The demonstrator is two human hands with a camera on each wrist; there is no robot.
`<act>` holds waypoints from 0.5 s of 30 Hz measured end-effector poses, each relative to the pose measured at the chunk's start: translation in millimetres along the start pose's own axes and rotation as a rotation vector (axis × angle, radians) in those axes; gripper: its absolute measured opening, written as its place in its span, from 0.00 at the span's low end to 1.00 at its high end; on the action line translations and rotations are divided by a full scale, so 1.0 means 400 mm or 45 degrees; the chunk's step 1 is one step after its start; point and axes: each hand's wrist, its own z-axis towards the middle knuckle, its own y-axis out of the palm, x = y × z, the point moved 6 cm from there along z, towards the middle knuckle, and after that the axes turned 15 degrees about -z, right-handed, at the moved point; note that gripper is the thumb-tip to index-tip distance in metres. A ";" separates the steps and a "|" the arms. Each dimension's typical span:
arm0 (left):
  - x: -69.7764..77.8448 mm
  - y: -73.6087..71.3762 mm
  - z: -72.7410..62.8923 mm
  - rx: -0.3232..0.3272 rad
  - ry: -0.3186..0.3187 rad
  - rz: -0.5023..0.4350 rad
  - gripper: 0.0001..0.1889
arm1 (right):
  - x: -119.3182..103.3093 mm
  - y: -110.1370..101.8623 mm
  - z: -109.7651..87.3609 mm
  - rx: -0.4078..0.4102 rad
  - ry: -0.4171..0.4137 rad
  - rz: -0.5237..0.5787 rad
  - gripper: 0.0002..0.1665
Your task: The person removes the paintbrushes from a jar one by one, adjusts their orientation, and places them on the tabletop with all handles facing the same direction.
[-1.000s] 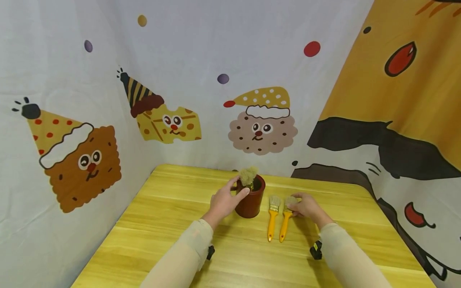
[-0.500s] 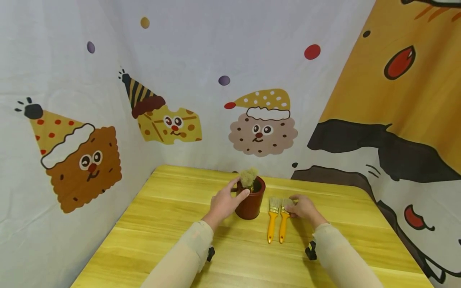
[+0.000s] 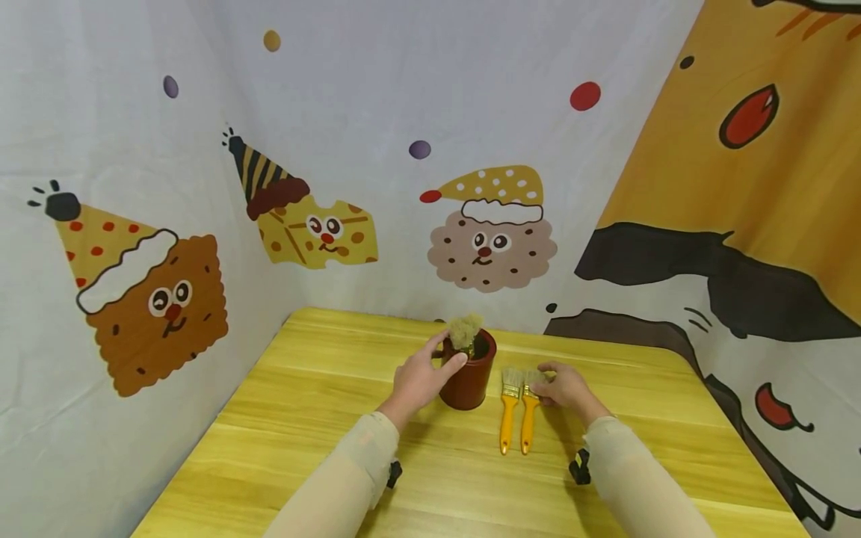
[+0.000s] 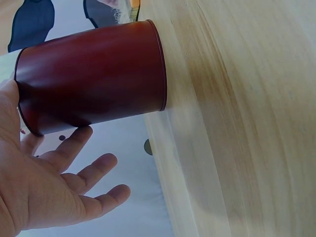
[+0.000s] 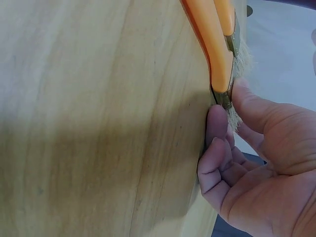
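A reddish-brown mug (image 3: 466, 385) stands upright on the table, with a bushy tan bristle head (image 3: 464, 331) sticking out of its opening. My left hand (image 3: 420, 381) holds the mug's left side near the rim; in the left wrist view its lower fingers (image 4: 106, 200) are spread away from the wall. Right of the mug lie two paintbrushes with orange handles, the left paintbrush (image 3: 509, 422) and the right paintbrush (image 3: 528, 426), bristles pointing away from me. My right hand (image 3: 566, 390) pinches the right paintbrush at its bristle end, and its thumb and fingers partly hide the bristles (image 5: 234, 118).
The wooden table (image 3: 296, 441) extends in front of and around both hands. White fabric with printed cartoon figures (image 3: 491, 246) hangs behind the table and on its left. Dark devices (image 3: 581, 467) sit under both wrists.
My right hand has moved slightly left with the right paintbrush, bringing it close beside the left one. In the last half second both hands have hardly moved. The left hand stays at the mug.
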 end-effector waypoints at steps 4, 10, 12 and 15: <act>0.001 0.000 0.001 0.000 0.003 0.002 0.38 | 0.001 -0.004 -0.005 0.001 -0.006 0.013 0.39; 0.004 -0.001 -0.002 -0.006 -0.001 0.005 0.38 | 0.020 -0.017 -0.009 -0.012 -0.012 0.017 0.43; 0.004 -0.001 -0.002 -0.007 -0.004 0.006 0.38 | 0.026 -0.024 -0.012 -0.020 -0.004 0.017 0.44; 0.002 -0.002 -0.002 -0.005 -0.008 0.008 0.38 | 0.023 -0.044 -0.018 -0.005 -0.027 -0.002 0.45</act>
